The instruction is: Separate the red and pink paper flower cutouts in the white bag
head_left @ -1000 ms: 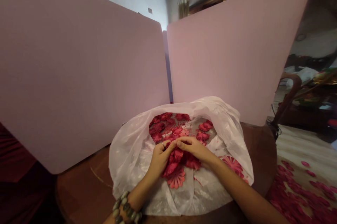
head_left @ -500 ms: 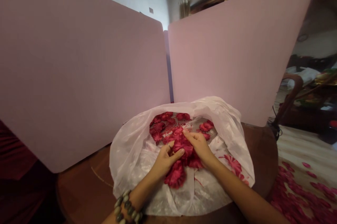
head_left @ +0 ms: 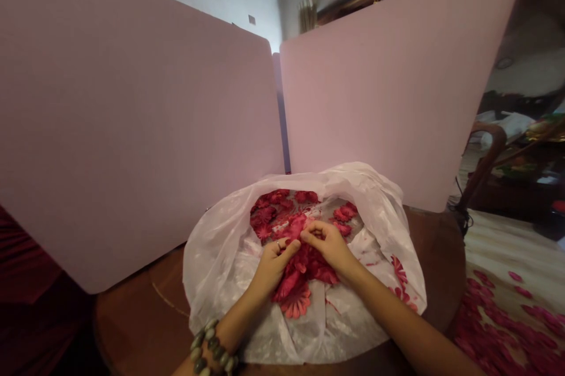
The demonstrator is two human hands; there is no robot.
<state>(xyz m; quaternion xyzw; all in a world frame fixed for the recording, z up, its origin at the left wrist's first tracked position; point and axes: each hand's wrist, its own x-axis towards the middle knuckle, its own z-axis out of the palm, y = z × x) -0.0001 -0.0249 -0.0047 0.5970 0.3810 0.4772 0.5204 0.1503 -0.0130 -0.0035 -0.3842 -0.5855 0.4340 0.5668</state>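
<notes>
"My left hand (head_left: 268, 265) and right hand (head_left: 333, 246) are both pinched narrow, thumbs against fingers, on a bunch of red petals (head_left: 296, 273)."

"Where is it?"

"Between my hands, over the middle of a spread-out white plastic bag (head_left: 216, 258). The bag lies on the tabletop (head_left: 136, 299), its front fold close to the near edge."

"How will it handle?"

"Light and soft, I'd judge, in thin layers like cloth or paper that could crease or tear under a hard pull. I'd hold the gathered middle and leave the petal tips free. Whether anything stiff runs through it, I can't tell."

"What differs from half a second ago?"

"My fingertips have come together; the right ones were farther up, apart from my left thumb. A paler scalloped disc (head_left: 296, 303) shows under the bunch, where a darker bloom was. Towards the tabletop's right edge, a loose flower (head_left: 399, 270) on the bag now shows narrower."
</notes>
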